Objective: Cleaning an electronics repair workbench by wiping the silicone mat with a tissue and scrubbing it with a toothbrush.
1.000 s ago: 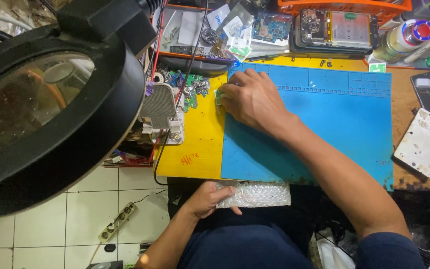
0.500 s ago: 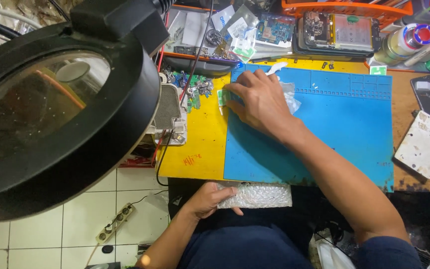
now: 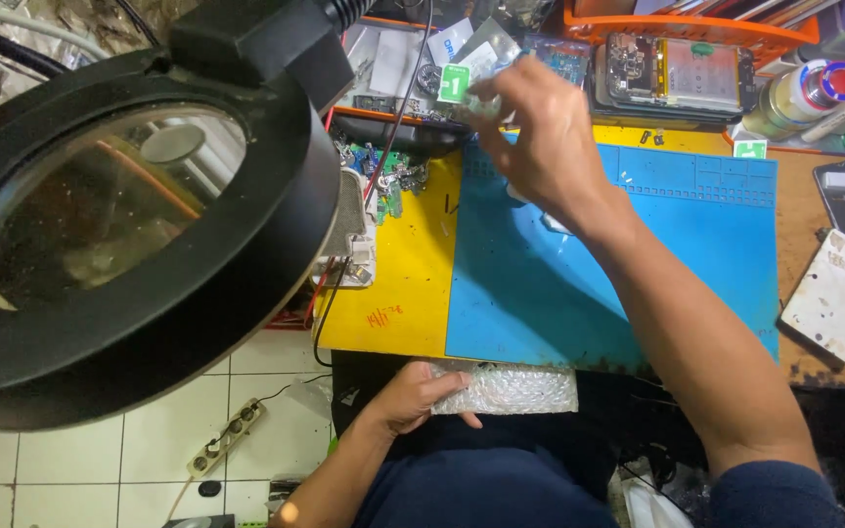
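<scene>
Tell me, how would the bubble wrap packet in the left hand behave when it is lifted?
The bubble wrap packet is probably light and soft; the left hand holds it by one end at the table edge. Its plastic may be slightly slippery. Its contents are hidden.

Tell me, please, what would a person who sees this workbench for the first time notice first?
The big round black magnifier lamp fills the left side, nearest the camera. Next comes the blue work mat on the yellow bench top, where the right hand is raised over the mat's far edge and pinches a small clear piece with a green tab. Lower down, the left hand rests on a bubble-wrap packet at the bench's near edge.
</scene>
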